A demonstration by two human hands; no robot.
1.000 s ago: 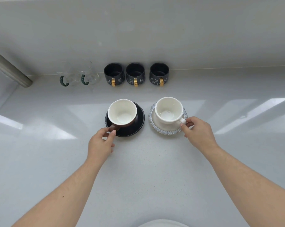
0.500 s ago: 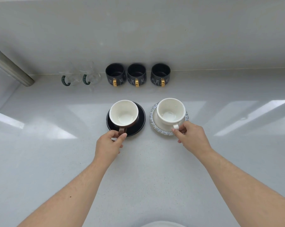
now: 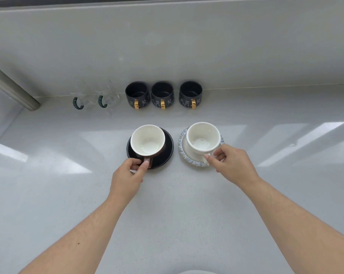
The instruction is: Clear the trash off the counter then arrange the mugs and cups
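A brown cup with a white inside [image 3: 147, 139] sits on a black saucer [image 3: 167, 155]; my left hand [image 3: 127, 175] pinches its handle, which points toward me. To its right a white cup [image 3: 203, 137] rests on a blue-rimmed saucer [image 3: 188, 159]; my right hand [image 3: 232, 165] holds its handle, also turned toward me. Against the back wall stand three dark mugs with gold handles [image 3: 136, 95] [image 3: 162, 95] [image 3: 190, 93] in a row. Left of them are two clear glass cups with green handles [image 3: 82, 97] [image 3: 107, 95].
A white counter [image 3: 68, 184] spreads all around, with a white back wall [image 3: 167, 46] behind the mugs. A metal bar [image 3: 11, 88] and a white appliance edge [image 3: 1, 117] are at the far left.
Both cups have been turned on their saucers: the brown cup's handle swung from the lower left to point at me, the white cup's from the right to the front.
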